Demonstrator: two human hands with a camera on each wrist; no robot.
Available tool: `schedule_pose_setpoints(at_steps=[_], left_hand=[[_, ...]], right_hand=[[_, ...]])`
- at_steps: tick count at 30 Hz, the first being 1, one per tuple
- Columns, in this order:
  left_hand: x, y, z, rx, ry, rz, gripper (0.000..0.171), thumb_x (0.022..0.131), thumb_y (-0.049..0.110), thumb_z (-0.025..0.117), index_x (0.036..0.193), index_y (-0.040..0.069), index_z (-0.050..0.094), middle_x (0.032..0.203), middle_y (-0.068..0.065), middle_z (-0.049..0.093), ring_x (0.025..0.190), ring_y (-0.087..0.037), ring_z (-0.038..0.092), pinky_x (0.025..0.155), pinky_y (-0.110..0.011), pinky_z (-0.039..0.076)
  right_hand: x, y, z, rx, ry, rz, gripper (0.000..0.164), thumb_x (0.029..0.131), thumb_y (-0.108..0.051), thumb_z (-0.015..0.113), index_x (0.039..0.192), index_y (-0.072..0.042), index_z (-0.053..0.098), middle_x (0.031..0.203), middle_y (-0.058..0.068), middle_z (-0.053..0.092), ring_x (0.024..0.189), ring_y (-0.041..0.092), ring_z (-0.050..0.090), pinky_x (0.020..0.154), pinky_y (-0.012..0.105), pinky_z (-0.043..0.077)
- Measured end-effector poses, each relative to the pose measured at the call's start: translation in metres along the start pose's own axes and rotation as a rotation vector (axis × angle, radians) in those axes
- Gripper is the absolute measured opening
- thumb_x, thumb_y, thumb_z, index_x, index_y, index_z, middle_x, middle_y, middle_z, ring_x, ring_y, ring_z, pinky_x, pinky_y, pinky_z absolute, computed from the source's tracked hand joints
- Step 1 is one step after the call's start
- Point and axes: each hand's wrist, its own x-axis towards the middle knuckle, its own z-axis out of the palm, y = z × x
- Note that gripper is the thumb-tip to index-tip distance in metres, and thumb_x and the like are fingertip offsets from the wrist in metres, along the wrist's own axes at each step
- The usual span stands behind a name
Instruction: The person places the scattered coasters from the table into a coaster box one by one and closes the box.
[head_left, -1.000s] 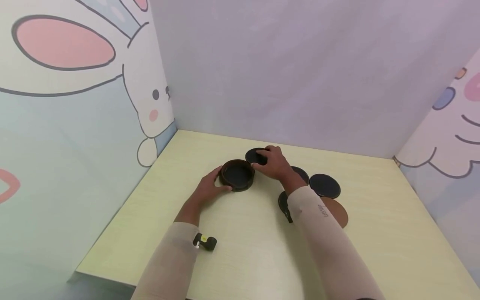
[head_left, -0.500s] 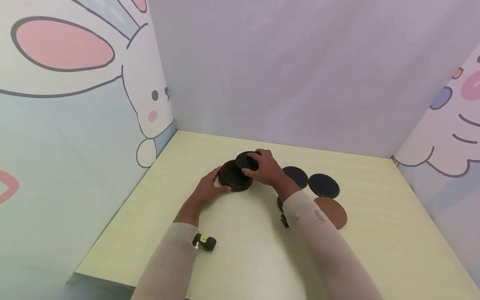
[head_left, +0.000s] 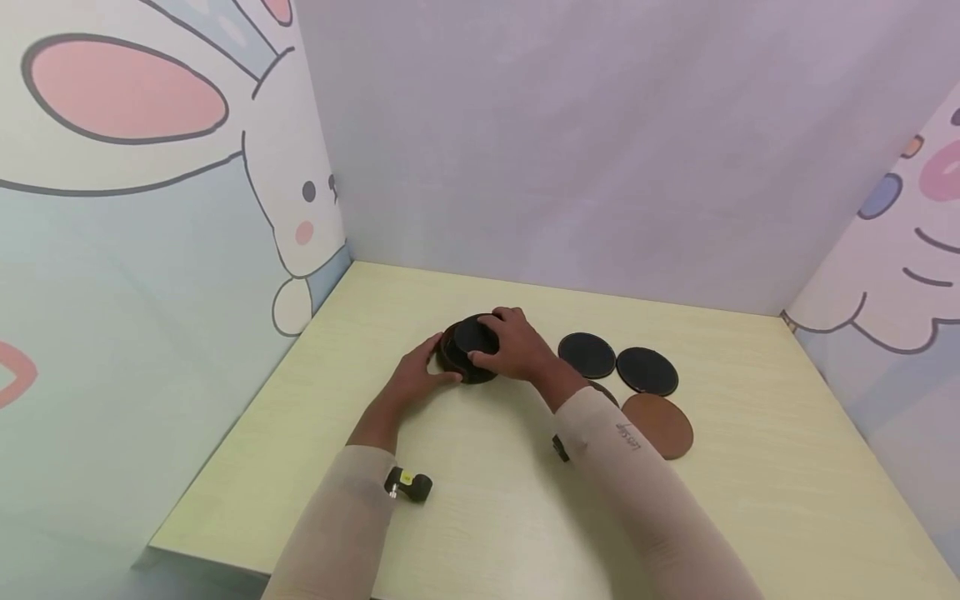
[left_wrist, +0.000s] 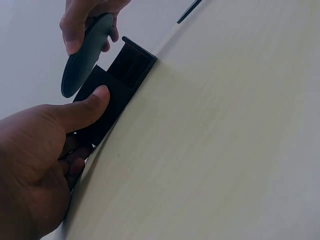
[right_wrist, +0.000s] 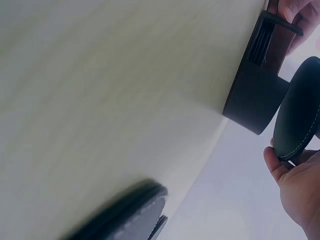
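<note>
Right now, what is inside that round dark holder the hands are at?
A black coaster, pinched by the right hand, tilts over the holder and covers its inside. The left hand grips the holder's side.

The only writing in view is a small dark printed mark on the person's beige right sleeve (head_left: 628, 437), too small to read. The round black coasters (head_left: 587, 354), the brown round coaster (head_left: 660, 425) and the cartoon wall panels carry no legible text.
</note>
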Motion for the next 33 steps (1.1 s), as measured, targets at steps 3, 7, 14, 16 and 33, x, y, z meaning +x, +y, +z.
schedule_pose_setpoints(at_steps=[3,7,14,16,33], left_hand=[[0.001,-0.001,0.001,-0.002,-0.001,-0.004,0.098,0.098,0.040,0.084,0.174,0.012,0.029,0.180,-0.013,0.034,0.166,-0.039,0.034,0.137,-0.056,0.034],[0.001,-0.001,0.001,-0.011,-0.002,-0.007,0.097,0.098,0.039,0.084,0.174,0.012,0.029,0.180,-0.014,0.034,0.167,-0.039,0.033,0.137,-0.057,0.033],[0.000,-0.001,0.000,-0.024,-0.008,0.002,0.096,0.099,0.037,0.083,0.174,0.011,0.028,0.179,-0.014,0.034,0.166,-0.039,0.033,0.137,-0.056,0.033],[0.000,-0.001,0.000,-0.021,-0.008,0.002,0.096,0.100,0.038,0.082,0.174,0.011,0.028,0.180,-0.015,0.033,0.166,-0.040,0.033,0.137,-0.057,0.034],[0.001,-0.002,0.000,-0.023,-0.006,-0.012,0.097,0.098,0.038,0.084,0.174,0.014,0.029,0.180,-0.012,0.034,0.167,-0.038,0.032,0.138,-0.056,0.032]], right_hand=[[0.000,-0.004,0.000,-0.014,-0.011,-0.004,0.074,0.101,-0.050,0.072,0.161,-0.012,0.054,0.165,0.020,0.048,0.151,0.041,0.045,0.114,0.059,0.056],[0.002,-0.008,0.002,-0.063,-0.025,-0.014,0.074,0.100,-0.051,0.073,0.160,-0.011,0.054,0.162,0.021,0.050,0.147,0.040,0.048,0.114,0.057,0.057],[0.006,-0.015,0.006,-0.117,-0.029,-0.017,0.072,0.098,-0.051,0.072,0.157,-0.012,0.057,0.157,0.021,0.055,0.140,0.039,0.052,0.110,0.054,0.058],[0.007,-0.017,0.006,-0.125,-0.033,-0.008,0.072,0.098,-0.052,0.071,0.156,-0.012,0.057,0.156,0.021,0.055,0.140,0.040,0.052,0.110,0.055,0.058],[0.011,-0.027,0.014,-0.203,-0.068,0.035,0.071,0.105,-0.055,0.065,0.161,-0.013,0.051,0.159,0.021,0.053,0.144,0.042,0.053,0.120,0.060,0.051]])
